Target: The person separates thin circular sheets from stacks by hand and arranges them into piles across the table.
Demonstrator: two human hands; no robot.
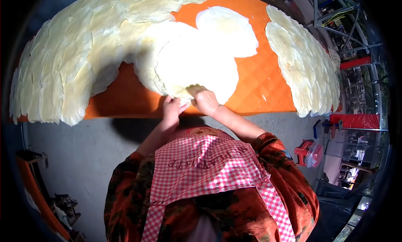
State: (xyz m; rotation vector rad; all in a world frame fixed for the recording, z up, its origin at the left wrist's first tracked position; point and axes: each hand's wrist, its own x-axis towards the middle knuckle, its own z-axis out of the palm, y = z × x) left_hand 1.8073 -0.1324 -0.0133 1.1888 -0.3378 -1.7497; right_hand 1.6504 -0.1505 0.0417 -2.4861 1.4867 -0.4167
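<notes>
Round, thin, pale dough sheets (197,58) lie in a brightly lit, overexposed pile on an orange cover (255,83), close to its front edge. My left hand (171,110) is at the pile's near rim, thumb and fingers closed on the edge of a sheet. Just to its right, my right hand (204,101) has its fingers curled down onto the same edge, gripping the dough. The fingertips of both hands are partly hidden. Behind the pile, a single round sheet (228,30) lies partly under or against it; glare hides which.
Many overlapping dough sheets (63,62) cover the table's left side, and another overlapping row (303,62) lies on the right. A red stool (302,152) with a clear plastic item stands on the grey floor (83,158). Metal framing (339,20) rises at the far right.
</notes>
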